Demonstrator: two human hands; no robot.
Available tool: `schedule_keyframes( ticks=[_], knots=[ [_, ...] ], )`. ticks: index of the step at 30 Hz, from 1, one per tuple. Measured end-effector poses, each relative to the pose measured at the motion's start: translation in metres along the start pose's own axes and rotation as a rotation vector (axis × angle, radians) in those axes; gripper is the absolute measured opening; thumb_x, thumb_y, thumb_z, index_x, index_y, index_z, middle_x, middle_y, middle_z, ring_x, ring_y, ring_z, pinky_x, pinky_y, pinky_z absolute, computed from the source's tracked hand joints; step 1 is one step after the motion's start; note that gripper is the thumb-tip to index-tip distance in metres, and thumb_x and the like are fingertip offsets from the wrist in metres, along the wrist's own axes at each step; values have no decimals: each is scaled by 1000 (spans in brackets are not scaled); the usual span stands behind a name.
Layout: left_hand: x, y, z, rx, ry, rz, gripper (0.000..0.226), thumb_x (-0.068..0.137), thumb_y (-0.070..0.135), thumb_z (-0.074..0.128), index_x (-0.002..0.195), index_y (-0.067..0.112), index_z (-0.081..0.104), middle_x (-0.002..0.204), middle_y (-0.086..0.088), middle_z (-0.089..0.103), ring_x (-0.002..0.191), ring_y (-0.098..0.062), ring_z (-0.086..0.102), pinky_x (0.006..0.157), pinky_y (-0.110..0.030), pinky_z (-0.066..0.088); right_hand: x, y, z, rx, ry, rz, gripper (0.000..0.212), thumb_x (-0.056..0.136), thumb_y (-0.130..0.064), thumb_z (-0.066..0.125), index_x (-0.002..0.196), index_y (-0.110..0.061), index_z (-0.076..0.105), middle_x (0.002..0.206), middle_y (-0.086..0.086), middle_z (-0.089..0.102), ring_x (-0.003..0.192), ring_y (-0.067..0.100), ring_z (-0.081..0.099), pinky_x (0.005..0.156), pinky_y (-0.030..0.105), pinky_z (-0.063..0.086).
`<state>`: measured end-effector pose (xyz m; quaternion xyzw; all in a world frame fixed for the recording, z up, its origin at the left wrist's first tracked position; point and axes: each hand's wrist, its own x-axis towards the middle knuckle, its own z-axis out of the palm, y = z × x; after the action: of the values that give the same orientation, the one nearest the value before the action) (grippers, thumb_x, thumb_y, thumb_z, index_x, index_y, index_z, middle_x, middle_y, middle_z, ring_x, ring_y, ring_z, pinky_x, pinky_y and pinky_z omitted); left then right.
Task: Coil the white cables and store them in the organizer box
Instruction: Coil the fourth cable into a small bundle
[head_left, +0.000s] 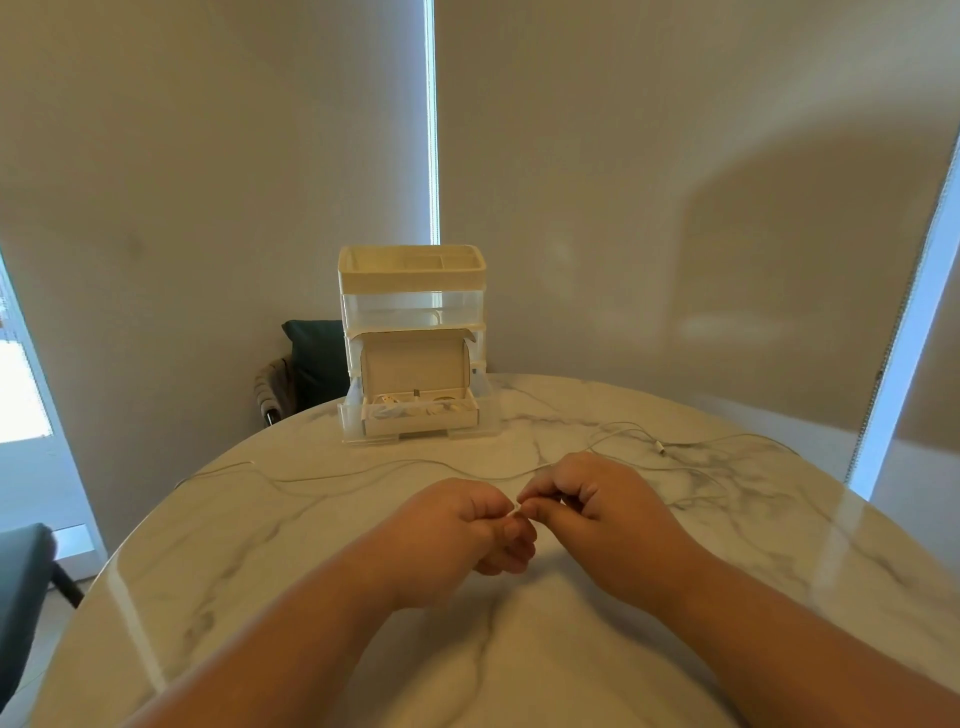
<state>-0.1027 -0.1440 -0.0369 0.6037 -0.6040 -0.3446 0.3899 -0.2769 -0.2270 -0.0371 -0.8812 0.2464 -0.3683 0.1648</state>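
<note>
Right now your fingertips are meeting at the centre of the view, thumb and forefinger of each hand pinched toward the other. Your left hand is curling closed with the knuckles up, the lower fingers tucked under the palm. Your right hand is also curling closed, pinching at the same spot. Whatever you are pinching is too thin to see between the fingers, so you cannot tell from this view whether an end of the cable is in the grip.

Just beyond your knuckles, at 12 o'clock, a white cable is lying loose on the marble table, running from 10 o'clock across to 2 o'clock. Its plug is resting at 2 o'clock from your right hand, and more loops of the cable are trailing out at 3 o'clock.

Farther out at 12 o'clock, the organizer box is standing upright near the far edge of the table. Its bottom drawer is sitting pulled open, with a small cardboard box inside, lid raised, holding some white coiled cables.

Behind the organizer at 11 o'clock, a dark chair back is showing against the blinds.
</note>
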Motion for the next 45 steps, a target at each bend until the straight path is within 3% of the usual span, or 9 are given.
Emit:
schedule_keyframes(
  ticks=[6, 11, 19, 24, 26, 30, 38, 42, 45],
  knots=[
    [2, -1, -6, 269, 63, 98, 11, 91, 27, 68, 90, 20, 77, 86, 12, 74, 86, -5, 69, 88, -32, 54, 0, -4, -1, -12, -15, -18, 12, 87, -21, 70, 83, -32, 75, 77, -19, 63, 85, -1, 57, 71, 8, 37],
    [3, 1, -10, 456, 81, 125, 14, 87, 33, 69, 89, 22, 78, 82, 0, 72, 80, -14, 65, 80, -41, 53, -1, -10, -2, -16, -65, -30, 15, 89, -20, 68, 82, -31, 76, 79, -17, 64, 89, 0, 57, 73, 9, 38],
    [2, 3, -6, 544, 115, 154, 13, 93, 32, 64, 93, 30, 77, 59, 21, 55, 63, 4, 52, 63, -18, 38, 1, -9, -1, -50, -77, -39, 16, 90, -22, 67, 81, -33, 75, 78, -17, 63, 86, 0, 55, 72, 9, 36],
    [2, 5, -4, 580, 101, 177, 18, 96, 29, 59, 105, 31, 75, 72, 20, 57, 72, 5, 54, 69, -16, 39, 2, -7, -1, -44, -58, -65, 17, 88, -21, 67, 79, -33, 74, 76, -18, 64, 83, -1, 55, 71, 8, 34],
    [2, 5, -4, 561, 92, 160, 18, 97, 26, 59, 105, 29, 75, 75, 23, 59, 76, 8, 57, 73, -15, 42, 1, -8, -2, -52, -48, -72, 16, 88, -21, 66, 81, -33, 74, 75, -21, 62, 84, -3, 54, 72, 7, 34],
    [-2, 8, -2, 353, 23, 94, 21, 95, 10, 56, 95, 22, 73, 95, 13, 71, 83, 0, 71, 89, -33, 56, 2, -12, -7, -69, -47, -91, 18, 90, -18, 65, 83, -30, 77, 73, -21, 60, 86, -3, 54, 71, 7, 36],
    [-3, 11, 1, 430, 20, 103, 27, 97, 12, 46, 91, 28, 68, 80, 13, 64, 74, 0, 56, 73, -23, 48, 2, -16, -11, -59, -48, -115, 20, 89, -15, 65, 75, -24, 76, 72, -9, 65, 85, 2, 54, 71, 11, 38],
    [-3, 12, 5, 267, 43, 88, 12, 80, 27, 50, 78, 25, 62, 77, 4, 56, 73, -17, 52, 70, -37, 45, 2, -12, -9, -27, -24, -99, 16, 89, -16, 68, 83, -27, 78, 73, -23, 61, 88, -1, 55, 72, 9, 38],
    [-3, 13, 7, 139, 82, 91, 13, 71, 33, 51, 66, 21, 54, 67, 2, 45, 65, -13, 41, 64, -37, 36, 2, -12, -9, 8, -19, -89, 14, 90, -16, 69, 89, -27, 78, 77, -25, 62, 90, 0, 56, 73, 13, 41]
  ],
)
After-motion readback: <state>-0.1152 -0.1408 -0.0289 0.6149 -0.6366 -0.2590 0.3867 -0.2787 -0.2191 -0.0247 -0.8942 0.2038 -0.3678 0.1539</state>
